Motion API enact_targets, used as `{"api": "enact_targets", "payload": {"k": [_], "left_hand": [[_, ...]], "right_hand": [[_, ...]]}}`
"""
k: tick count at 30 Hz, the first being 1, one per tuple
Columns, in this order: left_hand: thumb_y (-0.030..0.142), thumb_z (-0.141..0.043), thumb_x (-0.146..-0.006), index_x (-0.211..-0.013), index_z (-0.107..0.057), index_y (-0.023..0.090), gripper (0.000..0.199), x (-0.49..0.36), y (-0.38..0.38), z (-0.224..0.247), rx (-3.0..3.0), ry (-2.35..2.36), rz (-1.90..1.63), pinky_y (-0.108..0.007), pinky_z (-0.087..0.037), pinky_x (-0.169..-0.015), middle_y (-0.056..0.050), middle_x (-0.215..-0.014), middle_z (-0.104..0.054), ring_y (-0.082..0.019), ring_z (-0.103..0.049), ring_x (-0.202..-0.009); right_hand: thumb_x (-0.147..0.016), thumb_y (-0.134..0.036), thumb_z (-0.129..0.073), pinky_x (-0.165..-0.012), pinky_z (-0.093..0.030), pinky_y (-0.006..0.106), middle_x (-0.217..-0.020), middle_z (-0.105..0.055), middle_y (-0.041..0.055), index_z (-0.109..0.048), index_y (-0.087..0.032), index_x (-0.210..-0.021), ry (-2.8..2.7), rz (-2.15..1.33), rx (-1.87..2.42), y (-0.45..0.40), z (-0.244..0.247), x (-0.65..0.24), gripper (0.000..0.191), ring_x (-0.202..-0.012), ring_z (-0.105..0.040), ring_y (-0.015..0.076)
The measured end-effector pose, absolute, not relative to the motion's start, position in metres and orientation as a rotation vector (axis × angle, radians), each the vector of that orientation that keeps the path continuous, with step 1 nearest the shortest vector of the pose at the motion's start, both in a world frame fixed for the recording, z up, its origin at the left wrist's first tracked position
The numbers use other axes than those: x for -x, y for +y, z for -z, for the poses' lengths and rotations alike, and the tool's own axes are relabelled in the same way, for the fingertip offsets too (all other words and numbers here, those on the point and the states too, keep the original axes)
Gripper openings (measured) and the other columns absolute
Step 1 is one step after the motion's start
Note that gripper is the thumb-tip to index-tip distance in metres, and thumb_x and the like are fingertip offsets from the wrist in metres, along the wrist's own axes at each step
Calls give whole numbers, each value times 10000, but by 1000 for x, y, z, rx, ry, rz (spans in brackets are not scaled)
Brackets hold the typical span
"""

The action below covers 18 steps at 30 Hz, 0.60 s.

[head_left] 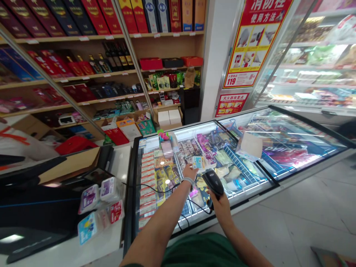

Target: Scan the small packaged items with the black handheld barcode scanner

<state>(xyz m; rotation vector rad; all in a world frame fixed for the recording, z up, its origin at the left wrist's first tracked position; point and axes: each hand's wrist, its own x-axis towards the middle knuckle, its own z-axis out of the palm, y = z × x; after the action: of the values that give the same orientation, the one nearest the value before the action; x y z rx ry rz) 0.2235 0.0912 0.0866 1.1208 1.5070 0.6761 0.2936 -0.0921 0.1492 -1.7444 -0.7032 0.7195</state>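
Note:
My right hand [221, 204] is wrapped round the grip of a black barcode scanner [213, 181], its head tilted up and to the left. A cable trails from it across the glass to the left. My left hand [190, 172], with a band on the wrist, has its fingers closed on the edge of a small pack with a blue and yellow label [198, 162]. Beside this pack is another clear pack with a purple label [210, 159]. Both are just ahead of the scanner, over the glass top of a chest freezer [144, 144].
Several clear packs with purple, red and blue labels [88, 227] are on the white counter [114, 237] at left, next to a black machine [33, 222]. A cardboard piece [251, 145] lies on the freezer glass. Shelves of boxed bottles [97, 74] stand behind.

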Motion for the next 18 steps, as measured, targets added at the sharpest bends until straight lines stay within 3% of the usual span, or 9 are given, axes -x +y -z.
{"api": "enact_targets", "payload": {"k": [10, 18], "left_hand": [[350, -686, -787, -1119, -648, 111, 411, -225, 89, -92, -1548, 1512, -533, -335, -437, -891, -179, -1100, -673, -264, -628, -1022], [227, -559, -844, -1293, -575, 117, 462, -148, 49, -74, -1780, 1521, -313, -341, -381, -1046, -161, -1273, -613, -233, -559, -1193]], "right_hand": [[-768, -611, -600, -765, -504, 369, -874, -736, 133, -704, -105, -1007, -847, -758, 1802, -102, -153, -289, 569, -833, -673, 269], [-736, -621, -633, -637, -505, 332, -694, -706, 90, -712, -114, -947, -917, -761, 1737, -93, -144, -289, 555, -666, -649, 231]]}}
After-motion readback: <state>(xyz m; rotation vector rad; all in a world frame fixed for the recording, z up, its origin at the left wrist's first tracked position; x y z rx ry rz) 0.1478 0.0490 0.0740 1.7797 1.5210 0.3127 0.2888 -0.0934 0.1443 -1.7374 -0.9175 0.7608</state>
